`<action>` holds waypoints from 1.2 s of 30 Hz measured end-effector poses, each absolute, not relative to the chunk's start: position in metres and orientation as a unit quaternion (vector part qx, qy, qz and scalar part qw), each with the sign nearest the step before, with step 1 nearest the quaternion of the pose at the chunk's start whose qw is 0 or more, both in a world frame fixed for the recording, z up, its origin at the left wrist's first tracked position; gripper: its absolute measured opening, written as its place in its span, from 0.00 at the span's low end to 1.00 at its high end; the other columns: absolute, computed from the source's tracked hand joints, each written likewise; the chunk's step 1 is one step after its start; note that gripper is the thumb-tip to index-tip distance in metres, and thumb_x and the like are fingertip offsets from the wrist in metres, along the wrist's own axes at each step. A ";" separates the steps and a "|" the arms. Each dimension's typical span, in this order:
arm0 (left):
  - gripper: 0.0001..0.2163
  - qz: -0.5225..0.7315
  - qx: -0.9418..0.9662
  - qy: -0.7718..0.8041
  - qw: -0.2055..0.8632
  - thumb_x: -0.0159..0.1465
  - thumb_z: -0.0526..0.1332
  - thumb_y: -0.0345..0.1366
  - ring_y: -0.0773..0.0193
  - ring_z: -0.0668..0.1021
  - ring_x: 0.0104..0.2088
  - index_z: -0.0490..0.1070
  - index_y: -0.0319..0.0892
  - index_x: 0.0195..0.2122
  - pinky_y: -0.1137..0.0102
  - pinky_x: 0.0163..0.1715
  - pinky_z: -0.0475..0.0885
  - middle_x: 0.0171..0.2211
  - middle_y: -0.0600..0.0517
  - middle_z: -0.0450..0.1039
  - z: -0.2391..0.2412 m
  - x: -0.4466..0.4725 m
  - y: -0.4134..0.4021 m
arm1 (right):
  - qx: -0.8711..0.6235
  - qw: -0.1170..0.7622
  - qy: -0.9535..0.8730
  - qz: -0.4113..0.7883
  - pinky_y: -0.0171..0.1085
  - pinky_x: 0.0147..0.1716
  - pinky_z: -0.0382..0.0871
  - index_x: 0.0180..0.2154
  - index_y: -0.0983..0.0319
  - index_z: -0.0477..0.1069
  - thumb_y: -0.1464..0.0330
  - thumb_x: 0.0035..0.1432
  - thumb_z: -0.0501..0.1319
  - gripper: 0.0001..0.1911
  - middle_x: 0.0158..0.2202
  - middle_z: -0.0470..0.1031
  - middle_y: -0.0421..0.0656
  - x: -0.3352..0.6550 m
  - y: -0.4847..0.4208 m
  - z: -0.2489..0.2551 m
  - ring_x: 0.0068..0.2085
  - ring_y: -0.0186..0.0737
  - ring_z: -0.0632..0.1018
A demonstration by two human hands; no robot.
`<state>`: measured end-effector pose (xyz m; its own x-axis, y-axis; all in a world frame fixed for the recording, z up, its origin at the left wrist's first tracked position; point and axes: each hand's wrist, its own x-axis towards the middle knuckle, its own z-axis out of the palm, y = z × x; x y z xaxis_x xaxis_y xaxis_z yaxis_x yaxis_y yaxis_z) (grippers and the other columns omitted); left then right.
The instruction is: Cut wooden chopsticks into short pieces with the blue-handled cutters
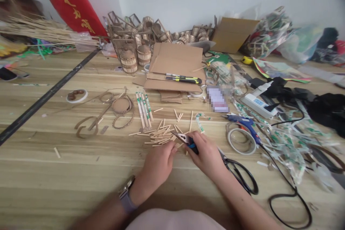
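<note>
A: Right hand (pixel 206 152)?
B: Closed around blue-handled pliers (pixel 185 139), grip tight, metal tip aimed left toward the stick pile.
A: Left hand (pixel 159 163)?
B: Fingers drawn together, tips down beside the plier tip. Pinching a stick or only touching the wood: cannot tell, too small to make out. Watch (pixel 125 192) on that wrist.
A: And the cut sticks (pixel 161 134)?
B: Scattered in a loose heap on the wooden table (pixel 67 179), just beyond both hands, a few loose pieces farther back.
A: Around that?
B: Wrapped chopsticks (pixel 144 109) lying side by side just behind the heap. Cardboard rings and strips (pixel 121 109) to the left of those. Black-handled scissors (pixel 238 174) flat on the table, right beside the right forearm. Roll of tape (pixel 242 141) near the right hand, blue glue gun (pixel 244 124) resting partly over it, black cord trailing off toward the near edge.
A: Farther back?
B: Flat cardboard (pixel 175 66) with a yellow-and-black box cutter (pixel 184 78) on top. Small slatted baskets (pixel 136 57) behind, near the wall. White power strip (pixel 257 105) off to the right, among plastic wrappers.
</note>
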<state>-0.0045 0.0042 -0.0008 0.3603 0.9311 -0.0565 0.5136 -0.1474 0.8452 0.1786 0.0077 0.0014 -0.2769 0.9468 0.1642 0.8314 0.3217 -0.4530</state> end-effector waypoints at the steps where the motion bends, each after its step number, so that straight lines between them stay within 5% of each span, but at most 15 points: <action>1: 0.08 0.249 0.719 0.517 0.391 0.67 0.52 0.36 0.54 0.73 0.32 0.68 0.45 0.33 0.66 0.33 0.58 0.31 0.47 0.73 -0.003 -0.004 0.003 | -0.581 0.205 -0.773 0.153 0.43 0.37 0.67 0.40 0.60 0.67 0.67 0.61 0.54 0.06 0.37 0.75 0.49 0.176 0.007 0.000 0.37 0.50 0.74; 7: 0.09 0.278 0.701 0.549 0.361 0.66 0.53 0.36 0.56 0.70 0.28 0.65 0.45 0.29 0.65 0.33 0.57 0.26 0.49 0.68 -0.006 -0.001 0.000 | -0.630 0.224 -0.717 0.195 0.39 0.32 0.63 0.34 0.59 0.65 0.65 0.59 0.54 0.05 0.32 0.73 0.46 0.163 0.005 -0.001 0.33 0.46 0.73; 13: 0.18 0.283 0.539 0.407 0.680 0.65 0.51 0.53 0.66 0.66 0.20 0.64 0.43 0.31 0.71 0.25 0.61 0.18 0.57 0.64 0.001 -0.008 0.013 | -0.600 0.289 -0.669 0.330 0.35 0.25 0.62 0.31 0.58 0.63 0.58 0.59 0.55 0.11 0.23 0.65 0.37 0.191 0.015 0.020 0.25 0.38 0.68; 20: 0.23 0.277 0.444 0.414 0.745 0.56 0.61 0.58 0.61 0.79 0.30 0.66 0.40 0.32 0.70 0.31 0.66 0.30 0.48 0.77 -0.002 -0.002 0.012 | -0.519 0.193 -0.751 0.359 0.36 0.35 0.66 0.37 0.58 0.66 0.68 0.60 0.55 0.03 0.32 0.75 0.42 0.185 0.004 0.043 0.33 0.40 0.74; 24: 0.24 0.255 0.451 0.418 0.746 0.54 0.62 0.59 0.60 0.79 0.31 0.66 0.40 0.32 0.68 0.31 0.66 0.29 0.49 0.76 -0.003 0.001 0.008 | -0.522 0.154 -0.771 0.332 0.39 0.36 0.68 0.46 0.60 0.65 0.74 0.57 0.53 0.14 0.36 0.78 0.46 0.173 0.002 0.035 0.36 0.45 0.78; 33: 0.26 0.206 0.443 0.368 0.791 0.49 0.65 0.61 0.63 0.77 0.25 0.67 0.40 0.29 0.68 0.31 0.69 0.24 0.51 0.75 -0.005 -0.001 0.007 | -0.473 0.174 -0.779 0.373 0.39 0.36 0.71 0.51 0.60 0.62 0.74 0.59 0.52 0.17 0.37 0.78 0.46 0.170 0.005 0.025 0.38 0.44 0.80; 36: 0.25 0.215 0.428 0.382 0.791 0.50 0.65 0.60 0.63 0.77 0.26 0.68 0.39 0.29 0.69 0.30 0.68 0.24 0.51 0.74 -0.003 -0.001 0.007 | -0.466 0.226 -0.788 0.334 0.43 0.44 0.72 0.51 0.59 0.62 0.73 0.61 0.52 0.16 0.46 0.75 0.50 0.171 0.005 0.019 0.47 0.46 0.78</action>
<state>-0.0015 0.0069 -0.0029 0.6159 0.6664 -0.4202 -0.0129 0.5418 0.8404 0.1712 0.0046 0.0191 -0.4642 0.8846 0.0457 0.5830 0.3439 -0.7361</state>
